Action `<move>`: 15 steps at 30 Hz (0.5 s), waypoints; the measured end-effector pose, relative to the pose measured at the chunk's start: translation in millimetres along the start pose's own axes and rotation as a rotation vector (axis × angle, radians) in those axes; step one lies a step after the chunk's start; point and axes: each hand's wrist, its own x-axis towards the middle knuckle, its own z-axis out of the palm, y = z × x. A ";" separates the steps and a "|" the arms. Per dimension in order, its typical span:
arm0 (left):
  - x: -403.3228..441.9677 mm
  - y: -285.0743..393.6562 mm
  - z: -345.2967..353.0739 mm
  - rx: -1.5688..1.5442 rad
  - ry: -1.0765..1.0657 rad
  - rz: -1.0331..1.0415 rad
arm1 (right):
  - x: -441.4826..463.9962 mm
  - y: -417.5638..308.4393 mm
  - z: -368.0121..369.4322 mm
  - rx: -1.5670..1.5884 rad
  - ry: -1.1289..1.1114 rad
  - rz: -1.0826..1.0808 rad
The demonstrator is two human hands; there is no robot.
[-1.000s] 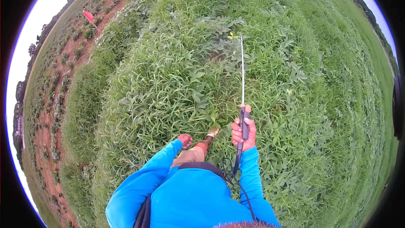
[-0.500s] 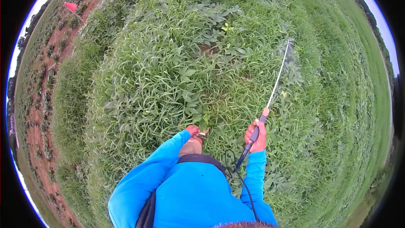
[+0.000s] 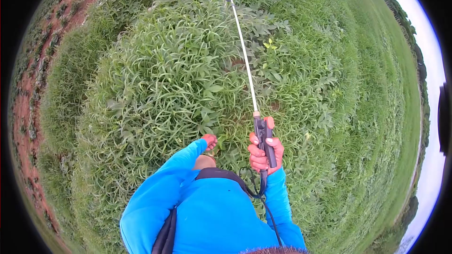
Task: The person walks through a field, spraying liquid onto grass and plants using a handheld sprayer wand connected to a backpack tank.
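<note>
My right hand (image 3: 266, 153) is wrapped round the dark handle of a spray wand (image 3: 244, 56). The wand's pale tube points forward and slightly left over the plants, ending in a dark nozzle. From the handle's lower end a black hose (image 3: 271, 221) runs back along my blue right sleeve. My left hand (image 3: 210, 141) hangs in front of my waist, above the grass and close to my leg. Its fingers are curled, and I cannot make out whether anything is in them.
Dense grass and leafy plants (image 3: 165, 80) surround me. A yellow-green plant (image 3: 270, 44) grows right of the wand. Red soil (image 3: 28, 117) with small plants lies at the far left, with part of a red flag at the upper left. Trees line the right horizon.
The wand swung right, then back left, and now points forward-left. My left hand moved toward my leg, then slightly away. The flag has shifted to the view's upper edge.
</note>
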 end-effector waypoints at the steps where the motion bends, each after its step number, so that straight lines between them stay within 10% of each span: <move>1: 1.0 2.9 -2.5 0.010 0.029 0.011 | 9.9 -3.0 5.9 0.003 -0.026 0.071; 15: 20.7 34.0 -13.0 0.004 0.033 0.055 | 44.1 -51.4 41.0 -0.172 0.117 0.065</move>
